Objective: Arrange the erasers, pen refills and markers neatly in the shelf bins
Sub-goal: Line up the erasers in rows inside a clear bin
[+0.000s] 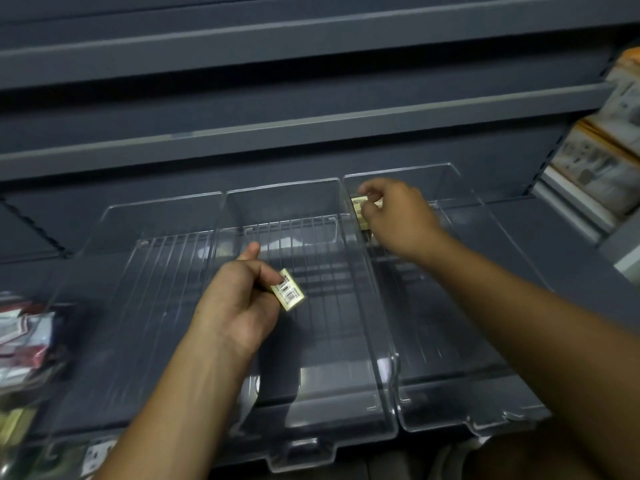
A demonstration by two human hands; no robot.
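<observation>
Three clear plastic bins sit side by side on a dark grey shelf: left bin (114, 216), middle bin (284, 188) and right bin (450, 174). My left hand (235, 299) hovers over the middle bin and pinches a small cream eraser (289, 294) with a barcode label. My right hand (398, 216) reaches into the back left corner of the right bin and pinches another cream eraser (360, 206), which stands against the bin's wall and is partly hidden by my fingers.
Packaged goods in red and white (24, 334) lie at the left edge of the shelf. Orange and white boxes (602, 161) stack on the neighbouring shelf unit at right. Bare grey shelves (277, 129) run above the bins.
</observation>
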